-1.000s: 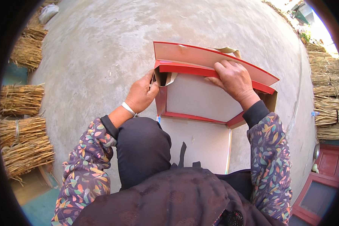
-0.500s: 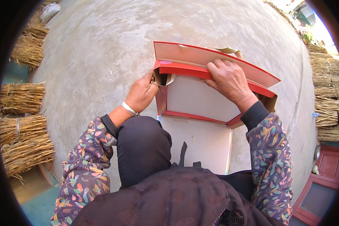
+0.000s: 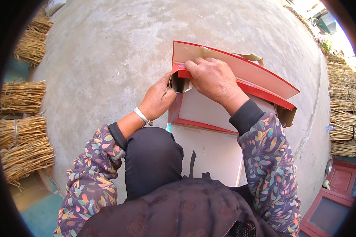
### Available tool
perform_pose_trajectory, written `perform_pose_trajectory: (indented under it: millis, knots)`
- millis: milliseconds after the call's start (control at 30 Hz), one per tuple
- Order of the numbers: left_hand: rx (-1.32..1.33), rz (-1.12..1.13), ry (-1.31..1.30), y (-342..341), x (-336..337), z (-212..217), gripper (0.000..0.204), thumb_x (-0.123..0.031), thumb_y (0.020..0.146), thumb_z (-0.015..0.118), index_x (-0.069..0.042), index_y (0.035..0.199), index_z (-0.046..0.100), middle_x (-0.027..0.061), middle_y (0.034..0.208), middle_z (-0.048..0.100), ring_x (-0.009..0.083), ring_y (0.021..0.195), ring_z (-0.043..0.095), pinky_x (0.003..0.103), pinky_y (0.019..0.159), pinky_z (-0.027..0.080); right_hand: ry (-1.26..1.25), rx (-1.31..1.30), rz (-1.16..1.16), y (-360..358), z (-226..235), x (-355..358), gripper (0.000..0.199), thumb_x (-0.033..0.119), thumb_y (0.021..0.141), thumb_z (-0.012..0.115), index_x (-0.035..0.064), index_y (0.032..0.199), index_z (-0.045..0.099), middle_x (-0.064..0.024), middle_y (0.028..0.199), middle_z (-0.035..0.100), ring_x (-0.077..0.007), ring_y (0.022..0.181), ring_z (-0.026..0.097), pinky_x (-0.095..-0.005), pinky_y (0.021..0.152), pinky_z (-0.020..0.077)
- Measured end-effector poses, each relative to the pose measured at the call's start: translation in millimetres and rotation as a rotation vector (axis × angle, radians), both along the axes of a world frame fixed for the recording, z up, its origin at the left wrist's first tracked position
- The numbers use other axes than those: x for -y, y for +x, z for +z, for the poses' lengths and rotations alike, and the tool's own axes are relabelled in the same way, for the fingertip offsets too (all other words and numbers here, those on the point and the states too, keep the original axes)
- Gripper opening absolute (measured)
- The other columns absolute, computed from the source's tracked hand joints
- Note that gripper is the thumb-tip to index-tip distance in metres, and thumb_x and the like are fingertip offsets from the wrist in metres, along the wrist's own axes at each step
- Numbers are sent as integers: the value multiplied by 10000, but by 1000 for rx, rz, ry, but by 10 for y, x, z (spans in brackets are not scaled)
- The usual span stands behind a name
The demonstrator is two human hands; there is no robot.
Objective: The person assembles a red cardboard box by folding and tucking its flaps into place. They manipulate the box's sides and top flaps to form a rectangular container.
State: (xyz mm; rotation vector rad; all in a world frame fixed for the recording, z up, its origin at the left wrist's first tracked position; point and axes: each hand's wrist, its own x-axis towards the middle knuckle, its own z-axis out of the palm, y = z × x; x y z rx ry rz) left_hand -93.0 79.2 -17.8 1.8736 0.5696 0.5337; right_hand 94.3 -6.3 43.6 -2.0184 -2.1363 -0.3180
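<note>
Red-edged cardboard box (image 3: 225, 106) lies ahead, long axis slanting right — my right hand (image 3: 213, 77) presses its flap flat, left hand (image 3: 158, 98) pinches the near-left corner.

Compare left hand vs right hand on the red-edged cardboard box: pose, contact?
The left hand curls at the side corner of the red-edged cardboard box; the right hand lies palm-down across its red flap. The left wrist wears a pale bangle; the right is bare. Both touch the box and wear leaf-patterned sleeves.
</note>
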Motion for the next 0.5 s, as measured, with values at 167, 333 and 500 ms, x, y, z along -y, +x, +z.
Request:
perform_pose_trajectory:
  millis: [167,333,500]
  knots:
    - [-8,16,-4,-31,20,-21,570,-111,905,453,-25,1468,490,241,1151,682,361,1025,668,393,958,514,-46,-8,6,51,48,-35,85,152,863,691,103,929,668,-88,866,717,-302,867,713,-423,743,571]
    - [20,-52,-63,-75,-10,-78,560,-81,925,462,-37,1483,485,183,1138,682,255,1003,650,350,944,512,-37,-22,46,79,38,-6,46,106,843,644,93,882,666,-102,845,728,-313,857,717,-431,731,562]
    - [30,-126,-37,-118,-14,-80,568,-71,927,484,-33,1493,472,160,1166,671,216,1023,628,336,953,503,-56,-38,41,93,16,46,74,146,860,673,93,911,666,-100,857,721,-318,843,713,-432,745,560]
